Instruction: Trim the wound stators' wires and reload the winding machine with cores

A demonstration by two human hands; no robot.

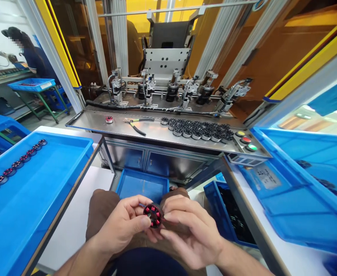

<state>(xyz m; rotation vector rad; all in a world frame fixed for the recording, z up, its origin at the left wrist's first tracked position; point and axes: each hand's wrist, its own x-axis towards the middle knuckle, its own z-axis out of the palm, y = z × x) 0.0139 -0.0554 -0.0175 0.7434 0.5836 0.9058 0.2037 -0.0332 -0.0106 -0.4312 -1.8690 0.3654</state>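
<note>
Over my lap I hold a small round motor stator (pixel 153 215), a dark ring with red windings around an open centre. My left hand (pixel 125 218) grips it from the left, thumb across its front edge and fingers behind. At its right edge, my right hand (pixel 191 226) has its fingertips closed against the stator; whether they also pinch a thin wire there is too small to tell. A similar red-wound stator (pixel 109 120) stands on the metal bench (pixel 119 128), left of a pair of cutting pliers (pixel 136 124) with green-and-black handles.
Many black ring parts (pixel 200 129) crowd the bench's right side, beside a button box (pixel 246 141). Machine fixtures (pixel 172 90) stand behind. A left blue tray (pixel 61 153) carries a row of stators; blue bins (pixel 275 199) flank my right. A person (pixel 36 57) works far left.
</note>
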